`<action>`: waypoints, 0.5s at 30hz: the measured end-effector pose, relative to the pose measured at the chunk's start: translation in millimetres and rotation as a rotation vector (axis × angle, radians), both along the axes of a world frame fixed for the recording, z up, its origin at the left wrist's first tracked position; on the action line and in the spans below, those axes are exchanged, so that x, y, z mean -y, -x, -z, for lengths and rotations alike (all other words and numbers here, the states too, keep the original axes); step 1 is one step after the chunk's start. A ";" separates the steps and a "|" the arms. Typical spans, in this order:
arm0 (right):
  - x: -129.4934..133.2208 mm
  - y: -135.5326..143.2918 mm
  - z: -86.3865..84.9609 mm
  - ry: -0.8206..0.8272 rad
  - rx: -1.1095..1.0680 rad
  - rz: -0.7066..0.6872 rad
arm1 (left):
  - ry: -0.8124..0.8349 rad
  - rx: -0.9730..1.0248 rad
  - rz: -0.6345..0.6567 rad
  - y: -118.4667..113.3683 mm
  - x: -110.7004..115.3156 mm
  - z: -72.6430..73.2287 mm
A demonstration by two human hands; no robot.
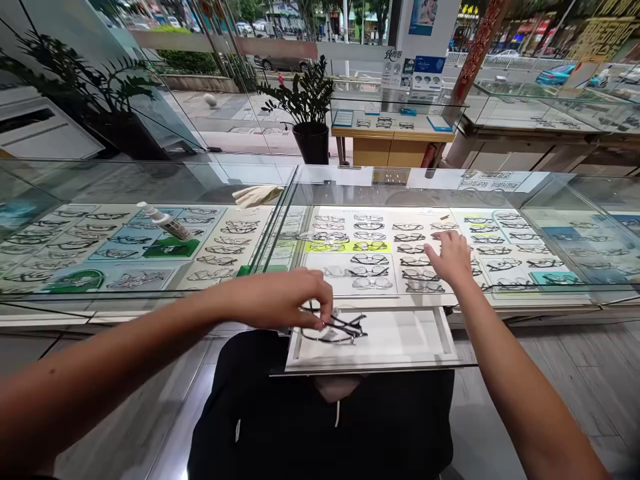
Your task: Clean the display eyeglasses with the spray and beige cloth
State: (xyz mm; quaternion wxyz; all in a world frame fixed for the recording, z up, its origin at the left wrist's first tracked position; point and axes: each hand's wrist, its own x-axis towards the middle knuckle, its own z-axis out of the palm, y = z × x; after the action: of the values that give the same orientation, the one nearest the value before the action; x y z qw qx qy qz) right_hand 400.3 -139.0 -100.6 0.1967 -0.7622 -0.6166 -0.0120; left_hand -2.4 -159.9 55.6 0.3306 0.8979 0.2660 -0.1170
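My left hand [300, 300] is bent down over a pulled-out white drawer [415, 337]. Its thumb and fingertips are pinched on a pair of dark-framed eyeglasses [345, 331], whose folded temples point to the right. Whether the glasses touch the drawer's bottom I cannot tell. My right hand [453, 257] is spread over the glass counter top, holding nothing, with rows of eyeglasses [370, 272] visible beneath the glass. A small light brown piece [445, 217] shows just beyond its fingertips.
On the left counter stand a white spray bottle [164, 221] and a pale folded cloth [257, 195]. More glass showcases run to both sides. Behind the counter are a potted plant [310, 110] and a wooden display table [395, 130]. My lap lies under the drawer.
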 end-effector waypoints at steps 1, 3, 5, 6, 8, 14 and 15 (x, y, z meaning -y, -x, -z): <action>-0.1 -0.3 0.3 0.001 0.002 0.000 | 0.031 -0.004 -0.018 -2.1 8.7 11.7; -0.3 -0.9 0.8 -0.001 0.008 -0.002 | 0.067 -0.022 -0.049 -5.4 21.2 40.3; -0.2 -1.6 1.3 -0.006 0.013 -0.006 | 0.075 -0.051 -0.078 -7.9 28.3 73.3; -0.1 -1.9 1.5 -0.006 0.014 -0.008 | 0.066 -0.065 -0.084 -8.9 30.2 90.2; 0.2 -2.4 1.7 -0.005 0.013 -0.011 | -0.006 -0.093 -0.089 -10.9 30.1 122.5; 0.6 -2.4 2.2 -0.015 0.008 -0.016 | -0.444 -0.178 -0.150 -14.8 -4.1 186.1; 0.6 -2.2 2.3 -0.018 0.008 -0.016 | -0.506 -0.186 -0.172 -14.7 -14.1 191.7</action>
State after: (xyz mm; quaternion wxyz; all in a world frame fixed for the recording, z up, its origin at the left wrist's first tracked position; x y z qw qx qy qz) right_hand 402.6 -139.5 -102.9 0.2012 -0.7555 -0.6232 -0.0187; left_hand 12.3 -145.8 -136.1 0.0786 0.9115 0.3911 -0.1004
